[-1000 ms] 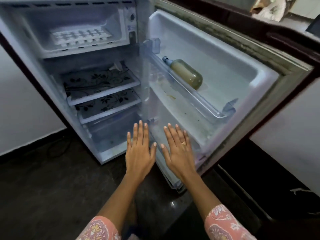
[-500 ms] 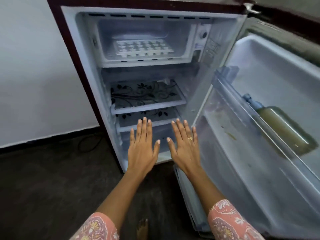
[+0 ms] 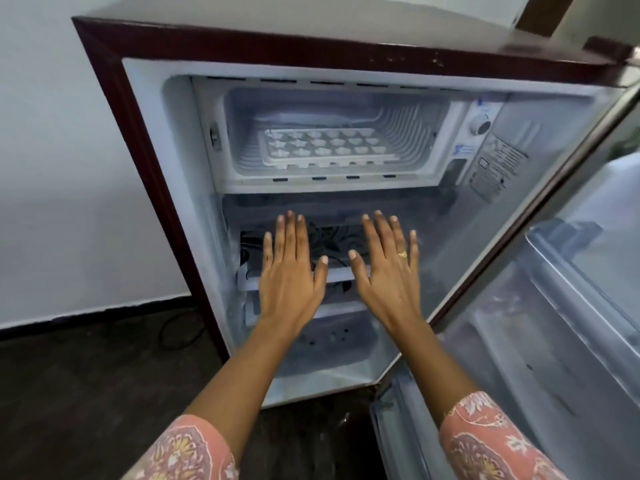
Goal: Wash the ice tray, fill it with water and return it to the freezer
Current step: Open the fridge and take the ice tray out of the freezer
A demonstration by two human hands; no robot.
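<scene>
A white ice tray (image 3: 325,147) with several small cells lies flat on the floor of the freezer compartment (image 3: 239,133) at the top of the small open fridge (image 3: 149,140). My left hand (image 3: 291,271) and my right hand (image 3: 388,271) are held side by side, palms down and fingers straight, in front of the fridge shelves below the freezer. Neither hand touches or holds anything. A ring is on my right hand.
The fridge door (image 3: 571,306) stands open to the right with its shelf rail. Patterned shelves (image 3: 339,237) sit behind my hands. A thermostat dial (image 3: 480,125) is right of the freezer. A white wall (image 3: 52,168) is at the left, with a black cable (image 3: 173,334) on the dark floor.
The view has turned left and drawn nearer, so the fridge interior and ice tray are now centred and larger. Both hands stay flat and have risen toward the shelves.
</scene>
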